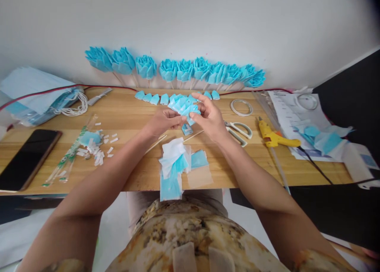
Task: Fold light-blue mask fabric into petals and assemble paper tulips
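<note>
A light-blue fabric flower [183,105] with layered pointed petals is held tilted between my two hands above the middle of the table. My left hand [168,121] pinches its lower left edge, fingers curled in. On the other side, my right hand [211,117] grips the petals between thumb and fingers, with the index finger raised. Behind the hands, loose blue petals [154,99] lie in a row, partly hidden by the flower. Below it sits a small folded blue piece [187,129]. Thin wooden sticks [192,136] and white and blue fabric scraps [173,165] lie nearer to me.
Several finished blue flowers [146,66] on sticks lean against the wall. Scissors [241,131], a tape roll [241,107] and a yellow glue gun [271,135] are on the right. A phone [28,157], white clippings [99,157] and bagged masks [38,92] occupy the left.
</note>
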`<state>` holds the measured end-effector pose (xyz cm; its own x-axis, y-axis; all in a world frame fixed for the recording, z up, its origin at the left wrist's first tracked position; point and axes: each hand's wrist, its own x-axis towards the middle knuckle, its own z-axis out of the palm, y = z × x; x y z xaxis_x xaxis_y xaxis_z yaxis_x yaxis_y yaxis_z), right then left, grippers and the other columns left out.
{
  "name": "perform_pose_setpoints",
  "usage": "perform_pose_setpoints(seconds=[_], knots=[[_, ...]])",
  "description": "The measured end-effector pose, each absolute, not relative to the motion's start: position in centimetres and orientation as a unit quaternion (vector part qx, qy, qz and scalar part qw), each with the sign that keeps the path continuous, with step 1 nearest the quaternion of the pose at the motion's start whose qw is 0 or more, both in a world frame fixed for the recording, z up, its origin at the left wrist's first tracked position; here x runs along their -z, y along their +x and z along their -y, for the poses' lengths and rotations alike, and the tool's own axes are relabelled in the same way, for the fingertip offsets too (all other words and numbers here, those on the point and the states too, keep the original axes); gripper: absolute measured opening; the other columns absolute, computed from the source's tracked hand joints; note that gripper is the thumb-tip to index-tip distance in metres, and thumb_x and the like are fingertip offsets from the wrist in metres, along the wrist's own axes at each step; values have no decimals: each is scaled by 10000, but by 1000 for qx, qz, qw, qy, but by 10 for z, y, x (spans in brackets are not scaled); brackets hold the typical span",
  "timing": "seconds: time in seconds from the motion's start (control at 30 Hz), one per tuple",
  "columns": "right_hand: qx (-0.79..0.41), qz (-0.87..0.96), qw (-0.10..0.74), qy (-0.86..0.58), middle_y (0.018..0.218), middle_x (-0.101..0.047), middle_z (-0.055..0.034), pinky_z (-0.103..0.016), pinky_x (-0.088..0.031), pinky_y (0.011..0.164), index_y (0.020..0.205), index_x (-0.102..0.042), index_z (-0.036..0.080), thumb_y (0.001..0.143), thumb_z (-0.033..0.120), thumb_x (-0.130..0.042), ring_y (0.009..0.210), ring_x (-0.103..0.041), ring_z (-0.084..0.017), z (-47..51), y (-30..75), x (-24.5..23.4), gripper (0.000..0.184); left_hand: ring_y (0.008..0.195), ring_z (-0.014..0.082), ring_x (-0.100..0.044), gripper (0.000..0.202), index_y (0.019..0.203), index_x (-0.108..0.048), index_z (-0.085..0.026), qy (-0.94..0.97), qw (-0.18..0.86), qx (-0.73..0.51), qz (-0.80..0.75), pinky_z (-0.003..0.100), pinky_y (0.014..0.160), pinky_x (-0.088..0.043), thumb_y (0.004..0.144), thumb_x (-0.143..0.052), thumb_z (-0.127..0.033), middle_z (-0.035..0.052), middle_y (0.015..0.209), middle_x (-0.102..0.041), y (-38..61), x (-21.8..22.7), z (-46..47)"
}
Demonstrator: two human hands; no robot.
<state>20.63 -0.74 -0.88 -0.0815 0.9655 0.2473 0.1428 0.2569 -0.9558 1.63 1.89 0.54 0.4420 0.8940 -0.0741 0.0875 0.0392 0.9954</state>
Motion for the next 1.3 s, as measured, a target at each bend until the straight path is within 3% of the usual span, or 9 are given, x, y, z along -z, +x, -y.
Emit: perform_pose_setpoints(seconds=[0.27,0.33,0.43,0.57,0.7,0.9,1.03,1.13,1.3], knots=[[-482,576,511,-418,1098,-730,-41,-414,-568,979,1423,-542,287,829,742,-641,1091,-680,-229,4,213,3,755,540,78,-486,296,619,-642,-150,597,594,-353,-408,236,570,-399,673,-819,-381,-14,572,-595,13,-5,-20],[-489,571,508,-420,1110,-725,-34,-381,-575,937,1411,-550,300,781,715,-716,1081,-674,-222,5,212,3,773,549,82,-490,332,606,-647,-151,613,592,-330,-407,239,580,-403,672,-826,-423,-8,576,-602,15,-4,-18],[-486,572,506,-425,1008,-709,-5,-315,-568,762,1392,-563,315,730,592,-823,905,-665,-185,7,209,5,763,548,94,-492,381,595,-658,-153,630,582,-306,-414,245,563,-379,648,-845,-481,-1,562,-597,17,-4,-15],[-447,588,505,-446,885,-653,14,-278,-497,617,1333,-600,303,804,512,-772,742,-603,-147,7,208,7,595,558,103,-503,369,631,-684,-159,639,591,-290,-398,246,551,-374,627,-863,-481,6,582,-616,17,-7,-13],[-415,591,520,-456,814,-596,23,-274,-479,596,1270,-621,295,825,514,-749,698,-569,-140,6,210,6,513,579,97,-523,325,752,-723,-162,603,616,-322,-392,243,578,-408,633,-859,-433,10,662,-665,16,-11,-13],[-440,576,525,-445,787,-607,19,-290,-521,618,1259,-653,286,816,547,-769,693,-590,-146,7,210,6,526,535,77,-462,262,611,-635,-167,576,597,-360,-427,238,558,-366,677,-799,-360,-20,546,-562,17,-9,-15],[-441,574,520,-454,954,-698,-28,-353,-583,754,1352,-622,305,904,654,-614,883,-664,-198,5,213,7,569,527,75,-450,271,587,-619,-168,582,583,-366,-433,237,559,-366,697,-783,-354,-24,528,-546,16,-10,-16],[-444,582,516,-445,1118,-718,-37,-360,-593,805,1383,-591,331,847,658,-685,1006,-673,-216,4,213,7,635,533,77,-457,267,585,-630,-167,598,581,-350,-427,237,560,-367,698,-777,-359,-18,545,-562,16,-10,-15],[-445,582,520,-439,918,-699,11,-276,-545,655,1366,-611,303,817,496,-764,770,-637,-138,5,209,6,601,544,89,-480,254,647,-709,-164,655,583,-271,-396,235,548,-358,704,-789,-398,-6,574,-601,13,-8,-15]])
